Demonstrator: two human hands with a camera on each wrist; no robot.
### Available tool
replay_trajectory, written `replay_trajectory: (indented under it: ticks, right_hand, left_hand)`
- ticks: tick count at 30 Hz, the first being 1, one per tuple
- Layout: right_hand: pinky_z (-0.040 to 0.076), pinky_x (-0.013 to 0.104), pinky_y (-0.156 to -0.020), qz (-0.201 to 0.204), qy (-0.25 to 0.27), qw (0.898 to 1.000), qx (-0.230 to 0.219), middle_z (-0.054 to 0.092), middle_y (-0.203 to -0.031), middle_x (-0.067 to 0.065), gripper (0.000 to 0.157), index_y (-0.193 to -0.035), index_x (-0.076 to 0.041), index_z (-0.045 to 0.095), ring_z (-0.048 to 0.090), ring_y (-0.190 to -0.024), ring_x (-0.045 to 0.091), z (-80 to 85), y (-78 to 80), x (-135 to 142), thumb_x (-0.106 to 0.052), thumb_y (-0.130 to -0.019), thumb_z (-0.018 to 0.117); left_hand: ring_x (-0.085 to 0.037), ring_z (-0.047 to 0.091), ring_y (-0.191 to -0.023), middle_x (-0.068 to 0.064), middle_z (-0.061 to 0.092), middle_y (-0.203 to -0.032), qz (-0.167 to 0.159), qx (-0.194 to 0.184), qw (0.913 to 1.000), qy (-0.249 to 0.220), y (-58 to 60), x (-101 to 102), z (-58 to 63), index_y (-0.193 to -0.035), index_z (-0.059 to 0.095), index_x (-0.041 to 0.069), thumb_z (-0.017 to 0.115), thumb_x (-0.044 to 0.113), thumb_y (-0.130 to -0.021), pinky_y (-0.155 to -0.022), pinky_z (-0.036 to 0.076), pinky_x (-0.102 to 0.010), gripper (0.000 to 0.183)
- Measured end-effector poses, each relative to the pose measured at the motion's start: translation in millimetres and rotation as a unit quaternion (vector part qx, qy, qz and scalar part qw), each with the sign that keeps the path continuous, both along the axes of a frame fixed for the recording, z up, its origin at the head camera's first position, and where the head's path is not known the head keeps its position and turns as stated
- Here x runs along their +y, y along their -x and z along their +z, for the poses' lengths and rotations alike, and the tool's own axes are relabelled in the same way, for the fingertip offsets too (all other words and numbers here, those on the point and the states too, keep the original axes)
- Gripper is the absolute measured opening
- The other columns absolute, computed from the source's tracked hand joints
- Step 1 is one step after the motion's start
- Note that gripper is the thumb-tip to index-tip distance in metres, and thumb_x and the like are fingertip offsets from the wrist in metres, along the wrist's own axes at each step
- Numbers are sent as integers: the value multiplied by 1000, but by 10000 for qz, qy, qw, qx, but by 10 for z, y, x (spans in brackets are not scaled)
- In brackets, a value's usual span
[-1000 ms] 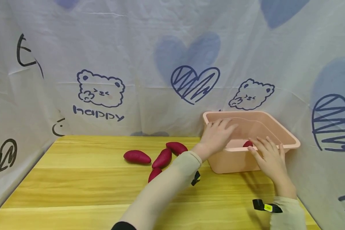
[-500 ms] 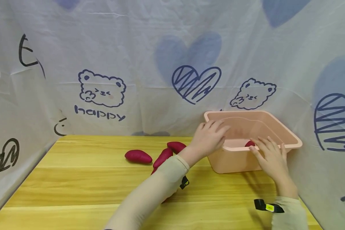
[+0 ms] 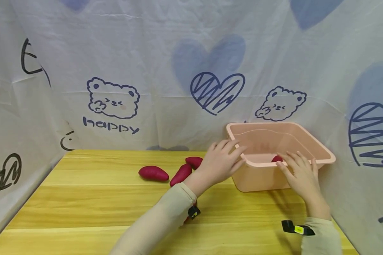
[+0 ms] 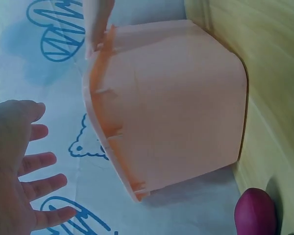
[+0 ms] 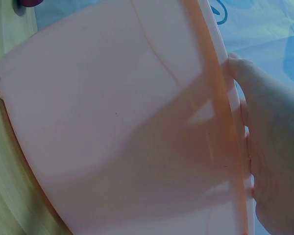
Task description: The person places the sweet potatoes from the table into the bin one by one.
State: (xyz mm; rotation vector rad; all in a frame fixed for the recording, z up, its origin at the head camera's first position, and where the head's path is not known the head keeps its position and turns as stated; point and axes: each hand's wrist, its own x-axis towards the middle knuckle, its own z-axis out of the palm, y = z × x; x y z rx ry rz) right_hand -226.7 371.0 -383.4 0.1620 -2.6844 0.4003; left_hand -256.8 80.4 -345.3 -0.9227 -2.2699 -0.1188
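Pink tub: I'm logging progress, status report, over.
Left hand empty, off the pink tub. Right hand at its near rim. One red tuber visible inside. Left sleeve partly hides tubers on table.

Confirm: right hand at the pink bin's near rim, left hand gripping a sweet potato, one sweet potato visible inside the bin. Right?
No: the left hand grips nothing; the left wrist view shows its fingers spread. Rest holds: right hand at the near rim of the pink bin, one sweet potato visible inside.
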Motion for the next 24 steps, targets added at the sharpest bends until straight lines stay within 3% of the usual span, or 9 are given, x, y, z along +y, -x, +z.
replay_trajectory:
  ticks: [5, 13, 18, 24]
  right_hand:
    - [-13, 66, -114, -22, -32, 10000, -22, 41, -148, 23, 57, -143, -14, 48, 21, -144, 43, -1, 4, 1, -52, -101, 35]
    - [-13, 66, -114, -29, -17, 10000, -30, 40, -148, 23, 58, -143, -13, 47, 20, -144, 43, 15, 13, -7, -52, -102, 34]
    - [-11, 67, -114, -51, 3, 10000, -41, 40, -148, 24, 58, -142, -13, 48, 20, -144, 43, 12, 1, -15, -52, -102, 34]
    - [-11, 67, -114, -44, 28, 10000, -10, 42, -147, 24, 58, -142, -13, 48, 21, -143, 44, -1, -5, -10, -52, -101, 35]
  left_hand:
    - [-19, 53, -125, 2, 54, -139, 69, -252, 9996, 78, -100, -75, -47, -140, 50, 30, 44, 51, -100, -96, 50, -40, 45]
    - [-24, 50, -130, 0, 51, -144, 450, -877, 9950, 176, -226, -228, -169, -141, 47, 33, 45, 54, -98, -100, 48, -47, 48]
    - [-25, 47, -132, -1, 49, -146, 645, -1053, 9920, 254, -290, -328, -276, -144, 43, 35, 46, 57, -97, -99, 46, -48, 52]
    - [-26, 46, -132, -2, 48, -146, 647, -1133, 9909, 321, -388, -411, -382, -145, 43, 34, 47, 58, -95, -100, 44, -51, 55]
